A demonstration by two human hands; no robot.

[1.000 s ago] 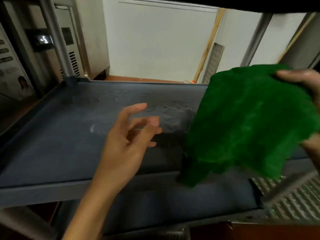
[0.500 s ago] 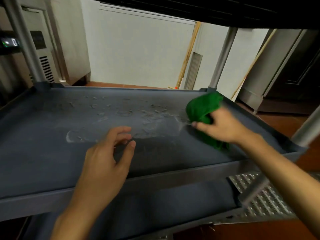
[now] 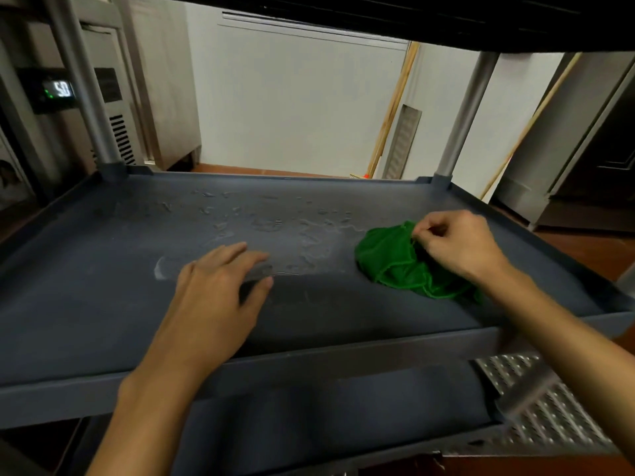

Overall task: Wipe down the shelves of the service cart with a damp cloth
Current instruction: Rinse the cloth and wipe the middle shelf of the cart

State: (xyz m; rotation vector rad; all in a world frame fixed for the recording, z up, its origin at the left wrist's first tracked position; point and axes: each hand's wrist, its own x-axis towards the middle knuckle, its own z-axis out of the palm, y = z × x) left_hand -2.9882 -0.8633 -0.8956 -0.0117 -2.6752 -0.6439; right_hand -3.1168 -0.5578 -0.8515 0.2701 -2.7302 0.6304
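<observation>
The dark grey middle shelf (image 3: 103,304) of the service cart fills the view, with water droplets and wet smears across its back half. A crumpled green cloth (image 3: 395,266) lies on the shelf at the right. My right hand (image 3: 457,245) pinches the cloth's upper edge between curled fingers. Over the shelf's middle is my left hand (image 3: 216,297), its fingers stretched out and holding nothing. Whether it touches the surface is unclear.
Grey posts (image 3: 82,87) (image 3: 464,115) rise from the shelf's back corners to the dark shelf above (image 3: 412,18). A lower shelf (image 3: 309,417) shows beneath. A perforated metal plate (image 3: 543,403) lies low right. Steel appliances (image 3: 113,97) stand left, broom handles (image 3: 395,108) lean against the wall.
My right hand carried the cloth from the air onto the shelf, then drew it nearer along the right side. My left hand lowered over the shelf's middle.
</observation>
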